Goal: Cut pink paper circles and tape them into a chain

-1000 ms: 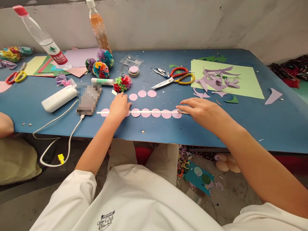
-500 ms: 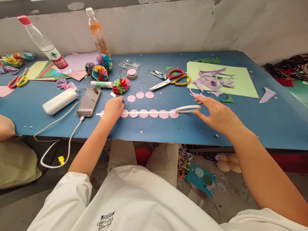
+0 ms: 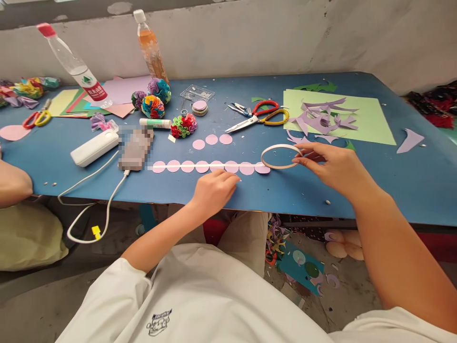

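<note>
A row of several pink paper circles lies along the front of the blue table, with a narrow white strip of tape running across them. The strip leads to a thin roll of double-sided tape, tilted up at the right end of the row. My right hand pinches that roll by its right edge. Just in front of the row is my left hand, its fingers curled together; whether anything is in them is hidden. Behind the row lie three loose pink circles.
Scissors lie behind the row, and purple scraps cover a light green sheet. A phone, power bank, glue stick, ruffled paper balls and two bottles stand or lie left. Another person's arm rests at far left.
My left hand has left the row's left end and moved right, to the row's near side. My right hand has closed on the tape roll, which is now tilted higher. The view has shifted slightly.
</note>
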A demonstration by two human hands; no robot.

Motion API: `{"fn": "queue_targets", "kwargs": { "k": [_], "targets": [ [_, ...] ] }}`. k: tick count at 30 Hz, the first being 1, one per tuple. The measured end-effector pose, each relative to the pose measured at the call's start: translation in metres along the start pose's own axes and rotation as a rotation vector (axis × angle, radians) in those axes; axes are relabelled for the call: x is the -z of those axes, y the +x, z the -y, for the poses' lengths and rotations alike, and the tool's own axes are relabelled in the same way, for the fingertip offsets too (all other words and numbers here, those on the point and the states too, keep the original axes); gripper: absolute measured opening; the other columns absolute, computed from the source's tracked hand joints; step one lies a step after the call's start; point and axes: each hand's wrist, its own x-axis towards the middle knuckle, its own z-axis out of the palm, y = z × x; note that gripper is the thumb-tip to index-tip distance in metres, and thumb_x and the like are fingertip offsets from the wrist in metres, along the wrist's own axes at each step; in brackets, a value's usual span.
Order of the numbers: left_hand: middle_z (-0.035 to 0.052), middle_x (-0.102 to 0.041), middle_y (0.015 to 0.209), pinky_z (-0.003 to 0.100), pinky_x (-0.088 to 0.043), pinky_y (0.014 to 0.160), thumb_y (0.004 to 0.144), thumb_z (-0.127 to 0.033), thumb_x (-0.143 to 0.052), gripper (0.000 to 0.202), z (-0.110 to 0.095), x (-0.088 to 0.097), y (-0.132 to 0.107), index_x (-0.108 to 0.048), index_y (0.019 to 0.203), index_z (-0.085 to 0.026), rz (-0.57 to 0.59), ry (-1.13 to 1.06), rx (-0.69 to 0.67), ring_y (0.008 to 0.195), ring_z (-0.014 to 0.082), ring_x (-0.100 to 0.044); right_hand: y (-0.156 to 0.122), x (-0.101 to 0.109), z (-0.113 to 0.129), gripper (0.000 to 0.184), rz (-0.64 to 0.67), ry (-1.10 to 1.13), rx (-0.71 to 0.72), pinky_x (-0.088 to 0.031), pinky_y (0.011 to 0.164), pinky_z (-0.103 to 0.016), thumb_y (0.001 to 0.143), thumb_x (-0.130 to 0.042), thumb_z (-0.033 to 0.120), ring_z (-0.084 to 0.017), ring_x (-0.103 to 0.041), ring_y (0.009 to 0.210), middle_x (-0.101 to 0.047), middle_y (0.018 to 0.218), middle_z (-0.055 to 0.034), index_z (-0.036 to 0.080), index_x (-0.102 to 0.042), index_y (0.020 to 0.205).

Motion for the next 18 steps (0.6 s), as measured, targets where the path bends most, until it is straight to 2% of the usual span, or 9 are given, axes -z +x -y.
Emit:
{"fn": "queue_targets", "kwargs": {
  "k": [3,6,8,11,13,14,16,18],
  "targets": [
    [0.0031,-0.073,0.107,0.027,-0.052,0.078,0.096,-0.011,-0.037,0.031,-0.022,-0.017,0.010,-0.066,0.099,-0.020,0.018,-0.017,-0.152,0.094,0.0153,-0.065,0.005,0.002,0.006,0.033,0.020,-0.018,-0.015,-0.055,0.082,-0.040,0.081,-0.063,0.033,-0.022,-0.067,0.075,-0.074,0.089,-0.0087,0.018,-0.071,0.110],
    [0.0031,-0.072,0.108,0.026,-0.050,0.074,0.095,-0.007,-0.034,0.035,-0.051,-0.031,0.031,-0.066,0.093,-0.021,0.060,-0.025,-0.228,0.093,0.0155,-0.065,0.010,0.004,0.011,0.035,0.053,-0.039,0.007,-0.054,0.082,-0.040,0.083,-0.062,0.034,-0.022,-0.067,0.077,-0.074,0.092,-0.0102,0.017,-0.070,0.112],
    [0.0057,-0.072,0.100,0.026,-0.048,0.069,0.093,-0.002,-0.032,0.039,-0.071,-0.041,0.045,-0.066,0.088,-0.019,0.133,-0.007,-0.246,0.090,0.0165,-0.066,0.013,0.004,0.013,0.035,0.069,-0.040,0.025,-0.054,0.080,-0.040,0.084,-0.061,0.034,-0.022,-0.067,0.077,-0.074,0.091,-0.0104,0.017,-0.070,0.113],
    [0.0092,-0.072,0.091,0.026,-0.047,0.069,0.090,0.000,-0.038,0.032,-0.094,-0.055,0.058,-0.067,0.091,-0.014,0.212,0.013,-0.212,0.088,0.0176,-0.067,0.016,0.003,0.013,0.034,0.067,-0.032,0.065,-0.055,0.077,-0.039,0.083,-0.061,0.036,-0.022,-0.067,0.074,-0.074,0.089,-0.0090,0.017,-0.071,0.110],
    [0.0131,-0.072,0.100,0.027,-0.049,0.077,0.095,-0.010,-0.041,0.027,-0.102,-0.061,0.059,-0.067,0.102,-0.009,0.211,0.014,-0.184,0.097,0.0198,-0.067,0.017,0.002,0.010,0.034,0.055,-0.027,0.101,-0.055,0.075,-0.039,0.084,-0.060,0.038,-0.021,-0.067,0.073,-0.074,0.089,-0.0070,0.020,-0.072,0.109],
    [0.0162,-0.070,0.108,0.029,-0.050,0.083,0.098,-0.020,-0.041,0.030,-0.104,-0.063,0.058,-0.065,0.110,-0.005,0.201,0.021,-0.167,0.105,0.0217,-0.065,0.017,0.001,0.009,0.033,0.048,-0.027,0.117,-0.056,0.075,-0.039,0.084,-0.060,0.039,-0.021,-0.067,0.074,-0.074,0.089,-0.0062,0.021,-0.072,0.109],
    [0.0217,-0.063,0.127,0.034,-0.047,0.097,0.100,-0.041,-0.037,0.053,-0.106,-0.065,0.058,-0.056,0.126,0.001,0.184,0.045,-0.129,0.122,0.0255,-0.057,0.017,0.000,0.007,0.034,0.030,-0.030,0.132,-0.056,0.075,-0.039,0.084,-0.059,0.041,-0.021,-0.068,0.074,-0.074,0.089,-0.0055,0.022,-0.072,0.109],
    [0.0226,-0.054,0.139,0.037,-0.041,0.107,0.098,-0.055,-0.034,0.072,-0.107,-0.066,0.060,-0.047,0.136,0.005,0.187,0.070,-0.096,0.133,0.0270,-0.048,0.017,-0.001,0.006,0.034,0.011,-0.034,0.136,-0.056,0.075,-0.039,0.084,-0.060,0.042,-0.022,-0.068,0.074,-0.074,0.089,-0.0060,0.021,-0.072,0.108]
  ]
}}
